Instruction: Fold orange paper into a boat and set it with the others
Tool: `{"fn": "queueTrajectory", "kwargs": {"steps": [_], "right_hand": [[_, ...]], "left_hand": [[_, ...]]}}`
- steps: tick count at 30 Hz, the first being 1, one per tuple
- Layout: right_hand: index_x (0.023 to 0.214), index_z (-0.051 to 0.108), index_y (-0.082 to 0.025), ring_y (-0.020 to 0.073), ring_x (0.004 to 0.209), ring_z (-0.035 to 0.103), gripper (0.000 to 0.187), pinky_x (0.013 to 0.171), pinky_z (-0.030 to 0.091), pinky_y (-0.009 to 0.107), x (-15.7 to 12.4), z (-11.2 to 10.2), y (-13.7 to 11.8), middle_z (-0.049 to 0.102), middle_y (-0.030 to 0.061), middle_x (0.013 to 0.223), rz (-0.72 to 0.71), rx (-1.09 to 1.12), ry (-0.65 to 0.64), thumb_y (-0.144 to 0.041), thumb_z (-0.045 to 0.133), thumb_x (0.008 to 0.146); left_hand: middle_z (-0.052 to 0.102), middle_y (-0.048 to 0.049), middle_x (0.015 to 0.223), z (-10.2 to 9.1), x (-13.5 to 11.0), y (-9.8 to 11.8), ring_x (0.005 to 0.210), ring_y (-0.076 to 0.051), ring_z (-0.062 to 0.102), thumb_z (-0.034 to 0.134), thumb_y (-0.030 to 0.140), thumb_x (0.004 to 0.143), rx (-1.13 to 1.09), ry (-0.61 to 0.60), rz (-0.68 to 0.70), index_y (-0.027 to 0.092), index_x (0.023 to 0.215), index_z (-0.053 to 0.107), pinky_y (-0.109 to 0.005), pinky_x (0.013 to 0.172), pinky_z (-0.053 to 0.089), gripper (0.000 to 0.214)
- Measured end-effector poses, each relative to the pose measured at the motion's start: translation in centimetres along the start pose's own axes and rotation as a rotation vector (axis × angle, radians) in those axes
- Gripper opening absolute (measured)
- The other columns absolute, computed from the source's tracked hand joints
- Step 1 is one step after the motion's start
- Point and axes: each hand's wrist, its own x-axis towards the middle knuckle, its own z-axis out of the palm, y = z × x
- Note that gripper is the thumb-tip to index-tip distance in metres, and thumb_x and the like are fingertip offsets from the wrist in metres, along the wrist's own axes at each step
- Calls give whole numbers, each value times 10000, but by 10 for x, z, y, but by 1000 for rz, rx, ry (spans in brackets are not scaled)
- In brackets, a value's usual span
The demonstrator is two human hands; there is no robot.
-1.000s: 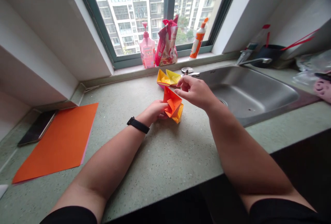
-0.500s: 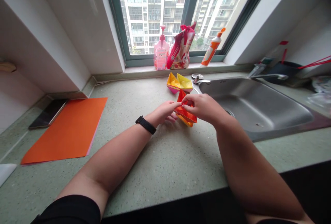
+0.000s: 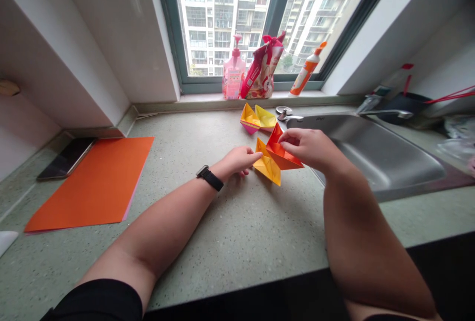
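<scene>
A half-folded orange and yellow paper model (image 3: 275,160) is held just above the green speckled countertop (image 3: 230,222). My left hand (image 3: 239,160), with a black band on its wrist, pinches the model's yellow left corner. My right hand (image 3: 309,148) grips the orange upper flap from the right, fingers closed on the paper. A finished yellow and orange folded paper piece (image 3: 258,118) lies behind, close to the window sill.
A stack of orange paper sheets (image 3: 96,182) lies at the left, with a dark phone (image 3: 67,158) beside it. The steel sink (image 3: 374,153) and its tap are at the right. A pink pump bottle (image 3: 233,74), a pink bag (image 3: 261,68) and an orange bottle (image 3: 306,70) stand on the sill.
My right hand came down from above onto the paper model and pulled its orange flap out to the right, so the model has spread open wider. The camera view shifted slightly.
</scene>
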Motion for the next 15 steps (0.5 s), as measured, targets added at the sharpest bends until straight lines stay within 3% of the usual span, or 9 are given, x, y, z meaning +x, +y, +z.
{"fn": "queueTrajectory", "kwargs": {"steps": [3, 6, 10, 15], "right_hand": [[879, 805, -247, 225, 740, 702, 133, 657, 482, 334, 1, -6, 10, 805, 49, 843, 61, 85, 5, -308, 689, 864], [913, 800, -230, 226, 737, 692, 182, 634, 491, 329, 4, -6, 17, 793, 57, 854, 121, 286, -14, -391, 743, 849], [995, 775, -225, 230, 779, 729, 377, 671, 564, 334, 11, 0, 21, 804, 73, 960, 189, 762, -34, -499, 883, 760], [1005, 767, -252, 214, 852, 753, 490, 790, 616, 338, 20, 21, 12, 808, 45, 1032, 155, 1203, -28, -495, 1010, 655]], "left_hand": [[655, -28, 667, 5, 2, -1, 503, -148, 585, 783, 295, 897, 22, -9, 0, 189, 778, 642, -236, 467, 438, 213], [656, -22, 668, 6, 3, -2, 512, -155, 611, 796, 205, 842, -37, -7, 4, 187, 786, 652, -231, 471, 445, 155], [756, -67, 924, -5, -1, 4, 687, -193, 744, 726, 226, 880, -266, -8, 17, 186, 953, 676, -262, 568, 584, 97], [771, -110, 1195, -27, -15, 16, 965, -218, 788, 595, 253, 947, -618, 10, 65, 196, 1119, 683, -343, 803, 687, 201]]}}
